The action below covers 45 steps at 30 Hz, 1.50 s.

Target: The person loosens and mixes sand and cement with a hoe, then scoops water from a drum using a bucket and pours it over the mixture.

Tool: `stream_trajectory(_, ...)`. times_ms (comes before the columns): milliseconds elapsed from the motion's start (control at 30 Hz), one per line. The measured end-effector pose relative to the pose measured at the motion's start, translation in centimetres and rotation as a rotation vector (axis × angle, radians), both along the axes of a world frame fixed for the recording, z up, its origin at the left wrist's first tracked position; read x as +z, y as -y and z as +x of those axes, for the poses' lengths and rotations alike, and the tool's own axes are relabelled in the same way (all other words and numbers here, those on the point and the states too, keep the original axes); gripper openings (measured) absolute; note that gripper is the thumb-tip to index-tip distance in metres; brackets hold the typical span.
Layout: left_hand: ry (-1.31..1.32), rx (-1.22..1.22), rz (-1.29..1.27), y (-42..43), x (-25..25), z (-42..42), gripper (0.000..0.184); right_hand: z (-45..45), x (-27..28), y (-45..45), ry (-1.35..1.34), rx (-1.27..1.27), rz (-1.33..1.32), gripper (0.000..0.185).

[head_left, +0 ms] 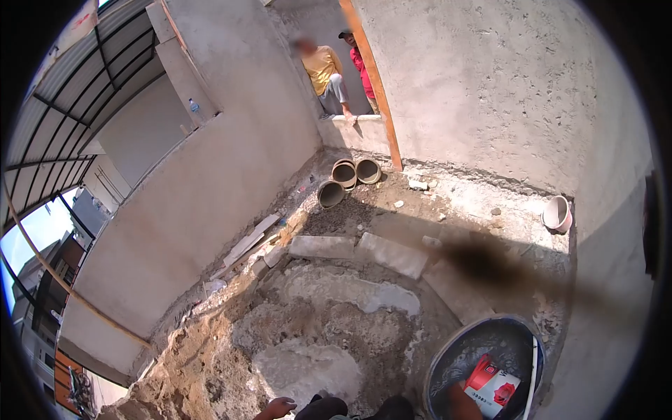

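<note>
At the bottom edge my left hand (281,407) hangs beside my knee, its fingers loosely bent and nothing seen in them. My right hand (460,399) reaches into a large round dark tub (428,364) at the lower right. It is blurred and lies against the left side of a red and white plastic pail (498,389), which is tilted inside the tub. Whether its fingers grip the pail does not show. Greyish water (465,348) surrounds the pail. A heap of sand and dry mix (308,367) lies in front of my knees, with a wet pale puddle (392,297) on its far side.
Several buckets (330,194) stand near the far corner, and another bucket (556,214) by the right wall. Blocks (392,255) edge the heap. A wooden post (381,84) leans beside an opening, where a person in yellow (322,68) sits and a person in red (360,70) stands.
</note>
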<state>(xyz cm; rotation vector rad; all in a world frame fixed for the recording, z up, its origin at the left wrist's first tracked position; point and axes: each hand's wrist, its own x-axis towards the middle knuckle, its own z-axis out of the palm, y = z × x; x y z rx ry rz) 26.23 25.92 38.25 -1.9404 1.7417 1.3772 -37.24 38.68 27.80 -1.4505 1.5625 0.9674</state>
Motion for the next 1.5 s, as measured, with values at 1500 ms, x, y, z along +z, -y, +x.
stream_trajectory(1500, -0.044, -0.324, -0.342, -3.2, -1.7, 5.2, 0.045, 3.0, -0.3, -2.8, 0.260, -0.817, -0.443, 0.062)
